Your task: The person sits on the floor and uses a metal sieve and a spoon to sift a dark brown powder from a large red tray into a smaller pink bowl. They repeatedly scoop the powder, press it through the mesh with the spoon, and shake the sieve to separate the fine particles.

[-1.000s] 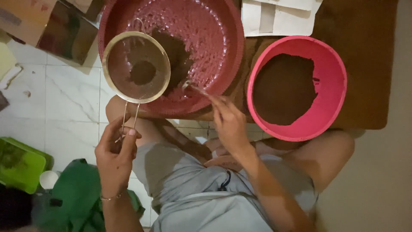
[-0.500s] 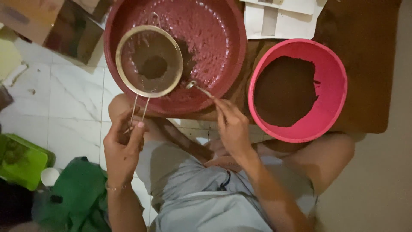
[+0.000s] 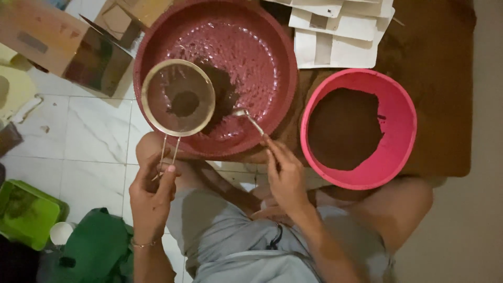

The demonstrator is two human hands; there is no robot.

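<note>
Fingers (image 3: 168, 170) of the left hand (image 3: 152, 194) are pinched shut on the wire handle of a round sieve (image 3: 178, 97), thumb on top, forearm rising from the lower edge of the view with the wrist nearly straight. The sieve is held level above the left part of a large dark-red basin (image 3: 264, 63); a small clump of brown powder (image 3: 183, 103) lies at the middle of its mesh, and a darker heap of the same powder sits in the basin just to its right. Because the handle is long and gripped only at its end, a slight roll of the wrist would likely tip the mesh and drop the clump unsieved, or send powder over the basin's near rim onto the tiled floor (image 3: 94, 141).

To the right, the right hand (image 3: 287, 178) is closed on the handle of a small metal spoon (image 3: 247, 116), fingers curled, the bowl reaching into the basin beside the sieve's rim. A knock of spoon against sieve could scatter powder. Farther right, a pink bowl (image 3: 401, 123) holding more brown powder rests on a brown mat close to the person's knee; a shift of the leg might jolt it.
</note>
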